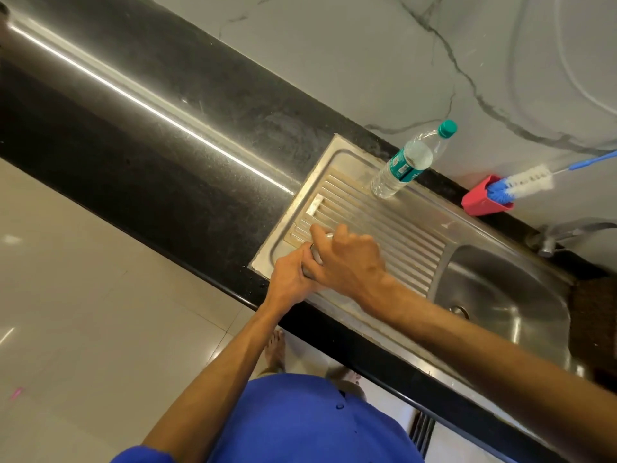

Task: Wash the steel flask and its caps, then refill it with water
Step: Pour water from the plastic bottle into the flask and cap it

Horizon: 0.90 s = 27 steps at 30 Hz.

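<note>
The flask [317,253] stands upright on the drainboard [400,238] at the bench's near edge, left of the sink [500,295], left hand [290,279] gripping its body, right hand [347,259] curled over its cap from above.

Black polished stone counter [187,135] with inset ribbed steel drainboard [394,228]; clear plastic water bottle [405,165] upright on drainboard, red holder [477,200] at back edge.

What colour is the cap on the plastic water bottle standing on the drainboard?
Teal green; the cap on the plastic water bottle shows clearly in the head view.
</note>
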{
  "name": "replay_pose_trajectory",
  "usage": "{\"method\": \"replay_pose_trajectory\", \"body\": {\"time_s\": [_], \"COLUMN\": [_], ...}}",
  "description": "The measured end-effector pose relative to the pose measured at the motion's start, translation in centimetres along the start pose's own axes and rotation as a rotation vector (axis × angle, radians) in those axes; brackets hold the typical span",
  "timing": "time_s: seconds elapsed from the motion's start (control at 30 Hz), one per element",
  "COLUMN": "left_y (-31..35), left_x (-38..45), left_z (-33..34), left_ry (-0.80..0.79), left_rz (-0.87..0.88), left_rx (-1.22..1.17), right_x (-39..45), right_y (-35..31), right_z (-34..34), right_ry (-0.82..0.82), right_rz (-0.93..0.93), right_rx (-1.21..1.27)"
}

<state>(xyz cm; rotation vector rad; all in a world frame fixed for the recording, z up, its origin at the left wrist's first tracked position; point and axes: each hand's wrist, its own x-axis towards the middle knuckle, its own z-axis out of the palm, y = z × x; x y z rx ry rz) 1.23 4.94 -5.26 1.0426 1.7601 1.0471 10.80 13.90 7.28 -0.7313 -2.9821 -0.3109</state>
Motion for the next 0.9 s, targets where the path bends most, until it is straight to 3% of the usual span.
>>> {"method": "replay_pose_trajectory", "body": {"time_s": [0.1,0.17,0.27,0.37,0.47,0.6,0.73,0.9], "left_y": [0.2,0.4,-0.1,-0.1,-0.6,-0.7,-0.7,0.4], "left_x": [0.2,0.3,0.3,0.1,0.0,-0.4,-0.2,0.0], "left_z": [-0.1,0.0,0.2,0.3,1.0,2.4,2.7,1.9], "left_ry": [-0.004,-0.003,-0.020,-0.014,0.050,0.166,0.151,0.080], "left_rz": [0.024,0.026,-0.018,0.029,0.069,0.044,0.061,0.111], "left_rx": [0.039,0.059,0.017,0.068,0.016,-0.041,0.089,0.220], "right_x": [-0.8,-0.3,0.7,1.6,1.0,0.0,-0.6,-0.9], "right_y": [-0.7,1.3,4.4,4.6,3.3,1.6,0.0,-0.4], "right_z": [-0.1,-0.6,-0.9,-0.2,1.0,1.5,1.2,-0.2], "right_ry": [-0.050,-0.104,-0.145,-0.009,0.172,0.239,0.231,0.131], "right_rz": [0.173,0.002,-0.459,-0.563,-0.481,-0.224,0.036,0.151], "right_rx": [0.018,0.133,0.239,0.187,0.219,0.277,0.273,0.318]}}
